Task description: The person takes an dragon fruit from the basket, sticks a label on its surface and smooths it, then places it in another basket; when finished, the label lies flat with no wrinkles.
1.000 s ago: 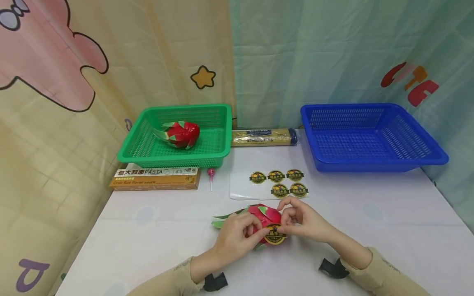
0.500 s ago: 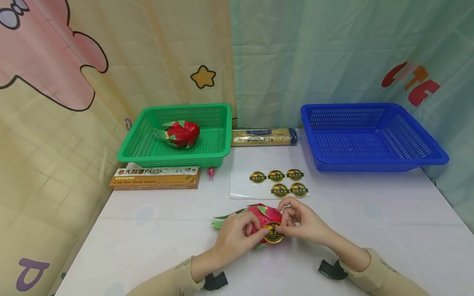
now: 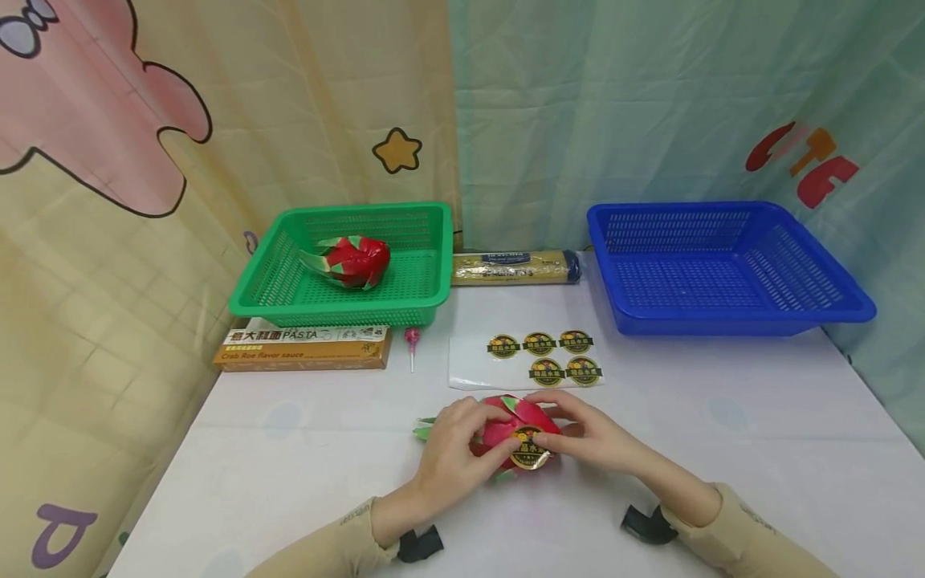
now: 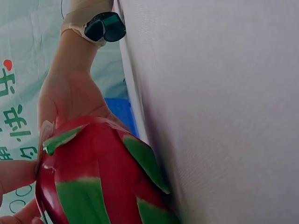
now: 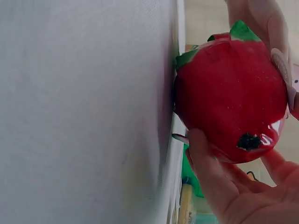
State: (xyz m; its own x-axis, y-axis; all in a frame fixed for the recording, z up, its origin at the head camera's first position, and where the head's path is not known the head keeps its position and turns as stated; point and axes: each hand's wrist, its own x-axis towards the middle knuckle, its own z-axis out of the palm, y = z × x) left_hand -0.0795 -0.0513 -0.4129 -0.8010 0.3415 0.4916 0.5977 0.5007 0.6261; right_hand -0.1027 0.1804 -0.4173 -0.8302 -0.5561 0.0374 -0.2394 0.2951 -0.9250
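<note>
A red dragon fruit (image 3: 531, 412) with green leaf tips lies on the table between both hands. On its near side is a round black-and-gold sticker (image 3: 530, 456), whose pale edge (image 5: 281, 67) shows in the right wrist view. My left hand (image 3: 451, 453) holds the fruit from the left, fingers curled over its top and thumb on the sticker's left side. My right hand (image 3: 592, 433) grips the fruit's right end, with fingers behind it and thumb on the sticker. The left wrist view shows the fruit (image 4: 112, 172) from its leafy side; part of the left hand is cut off there.
A green basket (image 3: 340, 313) holding another dragon fruit (image 3: 357, 263) stands at back left. A blue basket (image 3: 737, 325) is at back right. Between them lie a spaghetti pack (image 3: 513, 270) and a sheet (image 3: 473, 369) with several stickers. A pasta box (image 3: 303, 356) and lollipop (image 3: 412, 337) lie left.
Both hands have shifted from pinching the sticker's edges to spreading their fingers round the fruit, thumbs on the sticker. The sticker has moved slightly left and up and tilted with the fruit.
</note>
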